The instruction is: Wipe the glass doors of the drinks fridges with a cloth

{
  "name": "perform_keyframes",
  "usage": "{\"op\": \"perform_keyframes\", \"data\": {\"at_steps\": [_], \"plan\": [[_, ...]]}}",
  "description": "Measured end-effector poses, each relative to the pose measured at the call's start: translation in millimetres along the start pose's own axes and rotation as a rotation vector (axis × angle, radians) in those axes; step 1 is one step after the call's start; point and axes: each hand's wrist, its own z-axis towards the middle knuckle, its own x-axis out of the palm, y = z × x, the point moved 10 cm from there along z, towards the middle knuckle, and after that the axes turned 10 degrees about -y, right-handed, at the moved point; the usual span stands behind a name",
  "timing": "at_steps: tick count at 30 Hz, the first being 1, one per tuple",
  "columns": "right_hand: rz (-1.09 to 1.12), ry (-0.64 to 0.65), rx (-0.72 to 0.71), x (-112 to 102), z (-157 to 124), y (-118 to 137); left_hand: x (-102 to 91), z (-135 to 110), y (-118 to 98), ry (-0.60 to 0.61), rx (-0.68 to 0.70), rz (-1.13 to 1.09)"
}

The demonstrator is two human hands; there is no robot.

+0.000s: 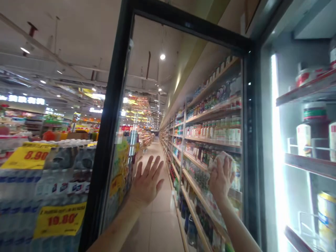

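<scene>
clear, dark-edged glass (181, 126) separates left fingers (148, 166) from right fingers (226, 166) holding cloth (223, 155).

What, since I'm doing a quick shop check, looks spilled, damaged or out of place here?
Nothing clearly stands out. The glass door is open, with the left hand spread at it and the right hand holding a pale cloth against it. The door's slant may just be the camera's angle. Blur could hide small damage.
</scene>
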Motion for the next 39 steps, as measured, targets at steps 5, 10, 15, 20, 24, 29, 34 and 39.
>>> {"op": "perform_keyframes", "data": {"at_steps": [5, 10, 15, 20, 24, 29, 34, 39], "plan": [[0.257, 0.169, -0.364, 1.1, -37.2, 99.1, -1.7, 3.9, 2.3, -0.007, -0.006, -0.016], [0.076, 0.139, -0.15, -9.8, -37.7, 13.6, -3.7, 3.8, 1.0, 0.006, -0.011, -0.021], [0.022, 0.074, 0.053, -20.3, -46.2, -39.4, -2.0, 3.6, 1.4, -0.011, -0.021, -0.047], [0.218, 0.238, -0.335, -9.1, -81.5, 72.6, 0.2, -1.5, -2.0, -0.032, -0.045, -0.057], [0.121, 0.14, -0.216, -11.9, -64.3, 27.2, -0.2, -15.5, -21.4, -0.028, -0.031, -0.022], [0.033, 0.153, -0.099, -15.1, -71.8, 14.1, -0.6, -23.4, -31.6, -0.049, -0.056, -0.046], [0.294, 0.299, -0.468, -26.2, -126.5, 86.7, 2.9, -23.4, -26.1, -0.036, -0.085, -0.062], [-0.035, 0.146, -0.022, -33.0, -99.0, -37.2, 5.9, -25.6, -27.1, -0.01, -0.077, -0.059]]}}
